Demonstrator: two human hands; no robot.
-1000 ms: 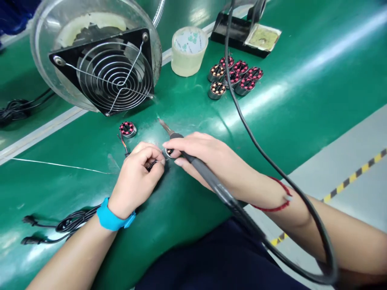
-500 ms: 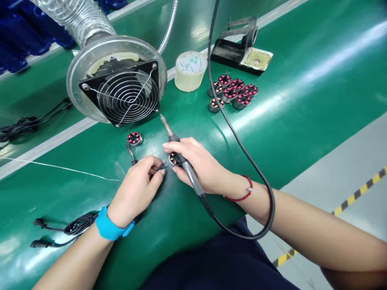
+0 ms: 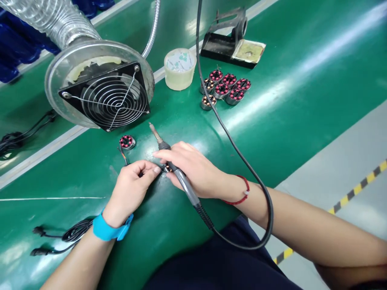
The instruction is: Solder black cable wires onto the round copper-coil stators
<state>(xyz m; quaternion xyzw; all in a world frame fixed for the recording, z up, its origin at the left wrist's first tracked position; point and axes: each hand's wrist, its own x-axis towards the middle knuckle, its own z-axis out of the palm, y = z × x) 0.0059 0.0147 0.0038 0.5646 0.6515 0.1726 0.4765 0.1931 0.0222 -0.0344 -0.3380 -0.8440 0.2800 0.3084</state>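
Note:
My right hand (image 3: pixel 195 171) is closed around a soldering iron (image 3: pixel 186 186), its bare tip pointing up and left, away from the work. Beneath that hand, by its fingertips, is a small motor stator (image 3: pixel 168 167) with copper-coloured windings, partly hidden by the iron. My left hand (image 3: pixel 133 187) pinches a thin black wire (image 3: pixel 162 169) right beside this stator. The exact contact at the fingertips is too small to make out. Just beyond my left hand lies another stator (image 3: pixel 127 142) with red-pink windings, coloured leads (image 3: pixel 123 155) running from it towards my fingers.
A fume extractor fan (image 3: pixel 116 102) stands at the back left. Further right are a tape roll (image 3: pixel 179 76), several stators (image 3: pixel 222 90) and an iron stand (image 3: pixel 225 46) with a sponge (image 3: pixel 249 51). Solder wire (image 3: pixel 60 198) and coiled black cables (image 3: pixel 75 233) lie left. The iron's cord (image 3: pixel 232 139) loops over my right forearm.
My left fingertips have closed the gap to the copper-wound stator, bringing the black wire against or beside it. The iron stays in my right hand. The whole view has shifted slightly.

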